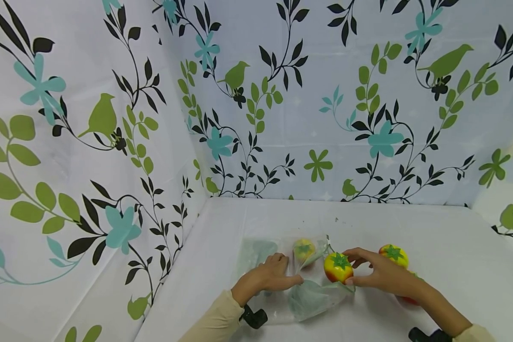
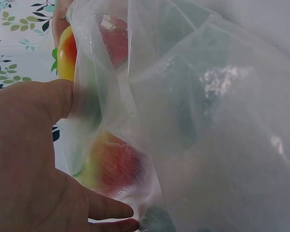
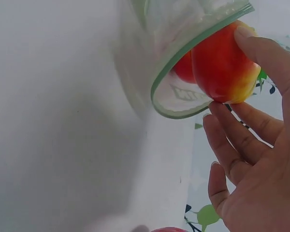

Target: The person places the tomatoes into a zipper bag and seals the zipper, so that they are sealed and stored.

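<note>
My right hand (image 1: 380,273) pinches a yellow-red toy fruit (image 1: 339,273) with a green leafy top, thumb on one side and fingertips on the other. In the right wrist view this toy fruit (image 3: 222,65) sits at the open, green-edged mouth of a clear zip bag (image 3: 165,77). My left hand (image 1: 269,275) rests on the bag (image 1: 314,301), fingers relaxed and thumb stretched towards its mouth. Another toy fruit (image 1: 303,248) shows through the plastic, inside the bag. The left wrist view shows my left thumb (image 2: 63,99) against the bag's edge.
Beyond my right wrist lies a yellow toy fruit (image 1: 394,255) with a green top, and a red one (image 1: 410,300) is partly hidden by the forearm. Patterned cloth (image 1: 290,118) hangs behind and left of the white table (image 1: 222,216).
</note>
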The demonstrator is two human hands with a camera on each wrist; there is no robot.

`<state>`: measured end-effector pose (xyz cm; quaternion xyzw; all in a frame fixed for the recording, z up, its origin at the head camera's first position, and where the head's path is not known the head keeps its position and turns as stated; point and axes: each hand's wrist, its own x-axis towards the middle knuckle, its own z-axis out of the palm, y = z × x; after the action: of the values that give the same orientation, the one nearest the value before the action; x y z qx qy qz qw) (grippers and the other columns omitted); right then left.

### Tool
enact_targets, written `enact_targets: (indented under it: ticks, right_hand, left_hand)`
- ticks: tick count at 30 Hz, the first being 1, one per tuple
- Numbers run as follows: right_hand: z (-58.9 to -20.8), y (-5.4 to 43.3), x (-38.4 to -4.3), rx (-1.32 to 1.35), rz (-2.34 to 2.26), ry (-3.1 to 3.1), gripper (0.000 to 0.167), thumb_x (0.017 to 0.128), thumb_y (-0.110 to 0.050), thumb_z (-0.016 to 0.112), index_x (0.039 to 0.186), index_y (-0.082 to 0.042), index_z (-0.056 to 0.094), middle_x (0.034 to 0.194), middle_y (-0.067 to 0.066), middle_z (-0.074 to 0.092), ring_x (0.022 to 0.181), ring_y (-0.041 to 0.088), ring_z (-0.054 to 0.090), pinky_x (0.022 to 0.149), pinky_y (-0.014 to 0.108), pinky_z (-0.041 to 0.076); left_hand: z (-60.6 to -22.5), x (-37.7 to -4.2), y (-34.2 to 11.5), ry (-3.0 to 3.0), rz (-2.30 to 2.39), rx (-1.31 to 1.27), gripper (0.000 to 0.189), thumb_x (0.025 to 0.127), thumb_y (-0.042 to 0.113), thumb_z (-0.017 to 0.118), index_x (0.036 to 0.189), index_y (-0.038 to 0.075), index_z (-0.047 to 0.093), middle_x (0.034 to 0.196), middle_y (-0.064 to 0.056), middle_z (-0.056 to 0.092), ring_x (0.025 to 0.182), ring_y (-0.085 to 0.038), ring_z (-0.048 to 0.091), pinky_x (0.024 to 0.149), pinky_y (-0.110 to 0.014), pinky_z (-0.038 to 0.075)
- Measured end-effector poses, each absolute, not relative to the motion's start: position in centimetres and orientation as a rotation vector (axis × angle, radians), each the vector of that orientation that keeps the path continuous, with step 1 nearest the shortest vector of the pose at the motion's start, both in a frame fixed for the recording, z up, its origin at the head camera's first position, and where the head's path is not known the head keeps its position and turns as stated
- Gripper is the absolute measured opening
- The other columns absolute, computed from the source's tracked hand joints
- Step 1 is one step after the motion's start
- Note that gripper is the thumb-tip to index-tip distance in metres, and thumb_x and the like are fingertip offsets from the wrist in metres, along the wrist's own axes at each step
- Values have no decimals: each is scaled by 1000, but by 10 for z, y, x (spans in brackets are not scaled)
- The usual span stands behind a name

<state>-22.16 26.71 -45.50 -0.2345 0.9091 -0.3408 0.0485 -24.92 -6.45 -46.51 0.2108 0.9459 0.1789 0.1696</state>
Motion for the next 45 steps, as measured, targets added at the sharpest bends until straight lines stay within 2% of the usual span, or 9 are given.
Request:
enact_targets:
  ticks: [8, 17, 22, 26, 30, 38, 41, 45]
  right_hand:
    - [-456, 259, -222, -717, -1057, 2738, 65, 90, -41, 83, 144, -14, 60, 126, 0, 69, 111, 24, 65, 97, 57, 54]
    - [-459, 249, -227, -747, -1032, 2674, 61, 89, -29, 84, 143, -11, 61, 125, 2, 69, 107, 21, 63, 92, 42, 58]
    - [-456, 244, -227, -775, -1011, 2638, 59, 89, -22, 83, 142, -8, 60, 127, 9, 69, 101, 21, 63, 82, 28, 58]
    - [-456, 239, -227, -784, -994, 2620, 59, 89, -16, 80, 143, -6, 59, 128, 14, 68, 95, 16, 61, 76, 21, 56]
    - [-461, 235, -228, -814, -1001, 2606, 58, 88, -9, 76, 143, -6, 59, 129, 15, 67, 93, 14, 61, 75, 22, 56]
    - [-470, 228, -228, -844, -1049, 2563, 65, 82, 3, 70, 145, -2, 54, 129, 16, 66, 97, 18, 63, 73, 25, 57]
    - [-472, 226, -229, -833, -1055, 2564, 64, 81, 3, 71, 142, -5, 52, 131, 16, 65, 99, 20, 64, 79, 28, 59]
    - [-474, 223, -230, -832, -1084, 2570, 56, 81, 4, 73, 130, -8, 50, 129, 15, 65, 100, 22, 66, 87, 37, 60]
  left_hand:
    - [-465, -249, -65, 2687, 504, 584, 92, 94, 68, 53, 160, 5, 42, 164, -12, 39, 151, -31, 38, 117, -58, 38]
    - [-464, -249, -64, 2684, 494, 590, 91, 94, 68, 53, 160, 5, 42, 165, -12, 38, 152, -31, 37, 117, -60, 38]
    - [-463, -249, -64, 2689, 487, 592, 90, 95, 67, 53, 159, 5, 43, 164, -12, 38, 152, -32, 37, 117, -61, 38]
    - [-464, -249, -64, 2689, 491, 584, 91, 94, 68, 53, 160, 6, 43, 165, -12, 38, 152, -31, 37, 117, -61, 37]
    - [-465, -248, -63, 2698, 482, 580, 91, 94, 68, 54, 160, 6, 43, 164, -11, 40, 151, -31, 38, 117, -59, 38]
    - [-466, -248, -63, 2708, 471, 592, 91, 93, 67, 54, 159, 5, 44, 162, -13, 43, 149, -31, 40, 116, -60, 39]
    - [-466, -248, -63, 2707, 473, 591, 90, 93, 67, 53, 159, 5, 44, 162, -12, 43, 150, -31, 40, 116, -60, 39]
    - [-465, -248, -64, 2707, 485, 598, 90, 93, 66, 53, 158, 4, 45, 160, -13, 44, 147, -31, 42, 115, -59, 39]
